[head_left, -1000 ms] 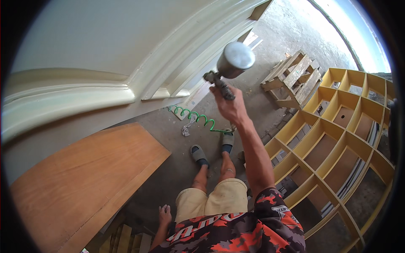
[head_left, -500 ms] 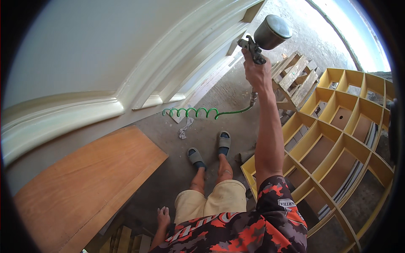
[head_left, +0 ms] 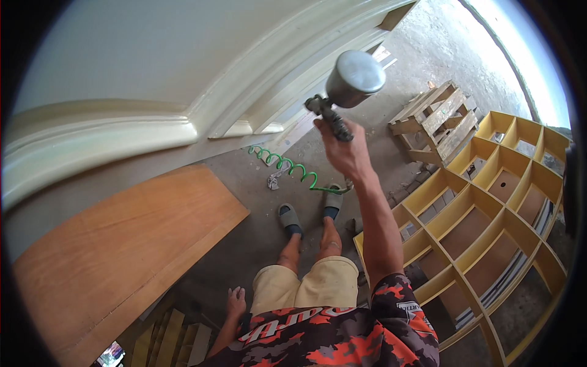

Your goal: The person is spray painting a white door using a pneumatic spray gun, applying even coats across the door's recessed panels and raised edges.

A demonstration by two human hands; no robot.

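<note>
spray gun (head_left: 348, 88) grasped in my right fingers (head_left: 324, 132), left fingers (head_left: 238, 296) loose, i'm likely coating this panel (head_left: 159, 67), needing even sweeps.

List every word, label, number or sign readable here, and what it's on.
Shirt: large pale lettering across the front; I won't copy it out.
Right sleeve: smaller dark lettering on a white patch; likewise not copied.
Spray gun: no lettering I can make out.

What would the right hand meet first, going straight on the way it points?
Likely the white moulding, touched first by the spray gun the right hand holds; depth is unclear.
</note>
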